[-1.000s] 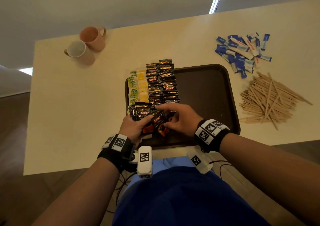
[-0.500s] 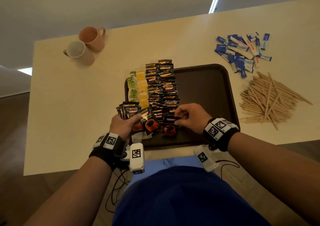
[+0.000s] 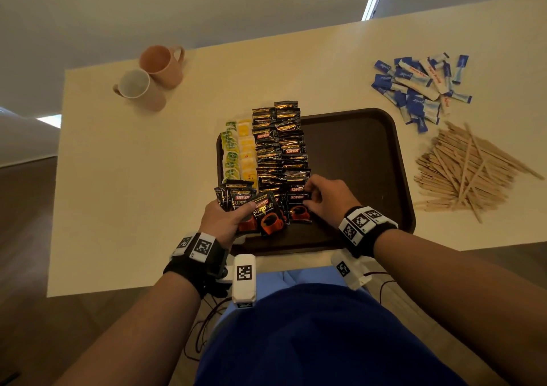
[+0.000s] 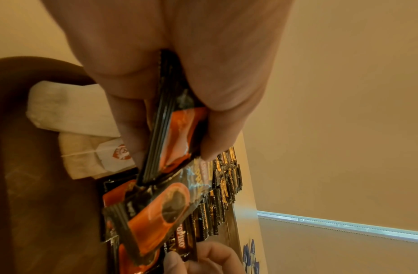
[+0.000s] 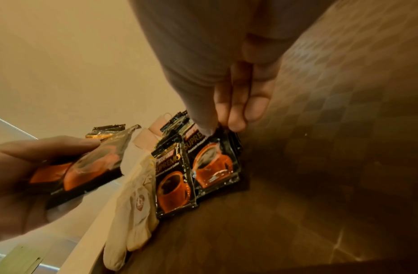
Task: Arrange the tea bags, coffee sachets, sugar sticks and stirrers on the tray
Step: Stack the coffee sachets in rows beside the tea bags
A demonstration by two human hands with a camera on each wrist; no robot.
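A dark brown tray point(image 3: 364, 154) lies on the table in front of me. Green and yellow tea bags point(image 3: 238, 151) fill its left edge, with two rows of black coffee sachets point(image 3: 279, 146) beside them. My left hand point(image 3: 225, 223) grips a fanned stack of coffee sachets point(image 3: 251, 208) point(image 4: 165, 140) at the tray's near left corner. My right hand point(image 3: 322, 199) pinches the top edge of the nearest sachet point(image 5: 213, 163) in the right row, which lies on the tray. Blue sugar sticks point(image 3: 420, 89) and wooden stirrers point(image 3: 464, 169) lie on the table to the right.
Two pink mugs point(image 3: 151, 74) stand at the table's far left. White paper tea bags point(image 4: 81, 129) point(image 5: 135, 204) lie on the tray's near left corner under the held stack. The tray's right half point(image 3: 355, 149) is bare.
My right hand took one sachet from the left hand's stack and laid it at the near end of the right row. The left hand drew slightly left with its stack.
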